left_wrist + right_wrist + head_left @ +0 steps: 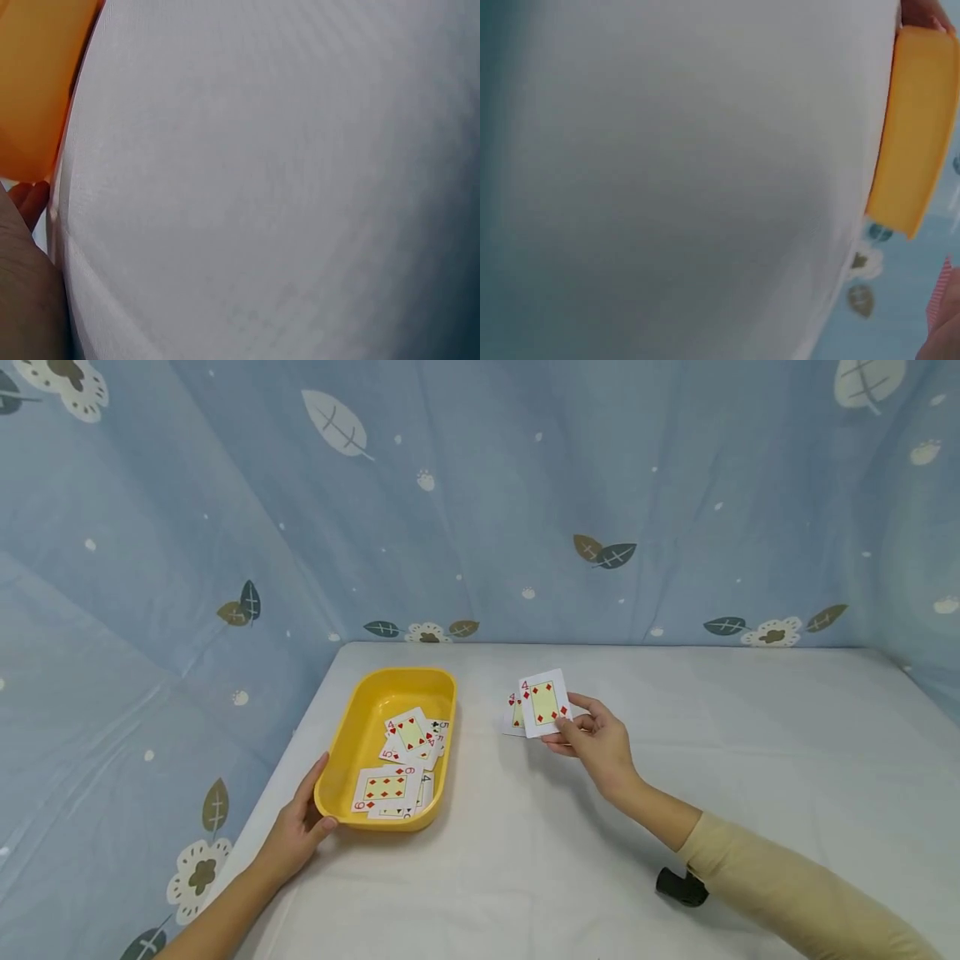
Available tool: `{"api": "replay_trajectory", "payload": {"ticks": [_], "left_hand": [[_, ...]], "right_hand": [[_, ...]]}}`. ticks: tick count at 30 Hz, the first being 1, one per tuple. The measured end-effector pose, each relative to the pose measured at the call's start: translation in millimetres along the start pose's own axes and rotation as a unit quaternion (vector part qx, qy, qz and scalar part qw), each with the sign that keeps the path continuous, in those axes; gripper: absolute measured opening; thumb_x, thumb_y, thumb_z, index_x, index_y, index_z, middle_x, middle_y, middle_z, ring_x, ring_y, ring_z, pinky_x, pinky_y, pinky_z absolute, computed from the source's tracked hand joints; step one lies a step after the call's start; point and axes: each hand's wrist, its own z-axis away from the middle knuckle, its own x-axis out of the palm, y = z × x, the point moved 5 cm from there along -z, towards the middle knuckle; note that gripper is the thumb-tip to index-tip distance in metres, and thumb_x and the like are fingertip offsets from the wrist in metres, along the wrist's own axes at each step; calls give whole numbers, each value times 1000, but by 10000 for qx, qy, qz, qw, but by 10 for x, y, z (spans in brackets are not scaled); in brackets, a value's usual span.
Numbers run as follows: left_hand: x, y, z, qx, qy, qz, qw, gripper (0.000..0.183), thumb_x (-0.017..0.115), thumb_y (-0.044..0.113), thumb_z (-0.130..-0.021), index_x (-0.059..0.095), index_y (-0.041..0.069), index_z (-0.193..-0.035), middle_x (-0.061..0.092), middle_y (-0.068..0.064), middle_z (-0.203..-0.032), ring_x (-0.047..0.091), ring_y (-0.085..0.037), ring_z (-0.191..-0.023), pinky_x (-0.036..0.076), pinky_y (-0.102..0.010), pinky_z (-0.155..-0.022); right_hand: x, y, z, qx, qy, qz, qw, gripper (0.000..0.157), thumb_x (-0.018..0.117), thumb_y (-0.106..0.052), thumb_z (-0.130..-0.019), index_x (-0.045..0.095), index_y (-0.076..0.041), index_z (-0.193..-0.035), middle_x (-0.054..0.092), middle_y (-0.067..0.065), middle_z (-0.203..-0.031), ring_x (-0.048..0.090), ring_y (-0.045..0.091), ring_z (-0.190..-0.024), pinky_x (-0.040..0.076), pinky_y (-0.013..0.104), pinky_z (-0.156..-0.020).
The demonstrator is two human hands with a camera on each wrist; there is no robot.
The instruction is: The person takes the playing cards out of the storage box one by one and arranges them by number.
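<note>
My right hand (600,747) pinches a four of diamonds playing card (546,703), its face turned up, above the white table. Partly hidden behind it is a second card (512,717) with a red 4 in its corner. In the right wrist view, the held card's red-striped back (936,300) peeks out beside the fingers. To the left, a yellow tray (337,727) contains several loose, overlapping cards, among them a six of diamonds (386,788) and a four of hearts (411,733). My left hand (296,835) holds the tray's near left corner, thumb at the near side and fingers along the left side.
A white cloth (712,727) covers the table. Blue curtains (480,510) with leaf and flower prints hang behind and at the sides. A small black object (681,887) shows beside the right sleeve (787,885).
</note>
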Motion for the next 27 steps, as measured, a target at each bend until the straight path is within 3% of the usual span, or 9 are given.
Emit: {"api": "replay_trajectory", "payload": {"ticks": [5, 9, 15, 18, 22, 27], "left_hand": [[14, -2, -25, -16, 28, -46, 10000, 76, 62, 29, -91, 18, 16, -152, 24, 13, -153, 37, 12, -122, 36, -4, -92], [13, 7, -39, -57, 42, -91, 9999, 76, 62, 28, -91, 18, 17, -153, 23, 18, -152, 37, 13, -121, 36, -3, -91], [14, -10, -14, -46, 62, -73, 9999, 76, 63, 27, -92, 18, 16, -152, 23, 22, -151, 38, 13, -120, 36, -3, -90], [13, -2, -4, 5, 83, -41, 10000, 76, 63, 26, -91, 19, 15, -152, 23, 21, -151, 38, 13, -121, 36, -3, -90], [12, 12, 3, 63, 51, 51, 10000, 77, 64, 23, -91, 18, 14, -152, 24, 20, -151, 38, 12, -122, 37, -4, -91], [7, 29, -3, 102, 46, 136, 9998, 76, 63, 19, -91, 18, 13, -152, 24, 19, -152, 36, 12, -125, 36, -4, -92]], "right_hand": [[-214, 110, -52, 248, 255, 228, 9991, 50, 57, 0, -91, 40, -3, -139, 55, 10, -80, 71, 17, -73, 57, 33, -73], [-293, 167, -81, 549, 453, 310, 9970, 50, 55, 0, -93, 39, -2, -140, 55, 10, -81, 71, 17, -73, 56, 32, -75], [-438, 258, -131, 765, 1029, -155, 9916, 51, 53, 6, -90, 38, 4, -139, 57, 11, -80, 68, 14, -65, 57, 29, -69], [-508, 310, -165, 948, 1188, 62, 9884, 51, 53, 4, -91, 38, 4, -140, 56, 15, -86, 68, 11, -63, 57, 27, -67], [-569, 384, -181, 1386, 1125, 599, 9821, 52, 54, 0, -92, 37, 3, -141, 63, 19, -92, 68, 10, -60, 57, 25, -64], [-630, 453, -226, 1618, 815, 1092, 9774, 55, 57, -5, -93, 34, 3, -142, 67, 10, -68, 66, 13, -53, 57, 28, -56]]}}
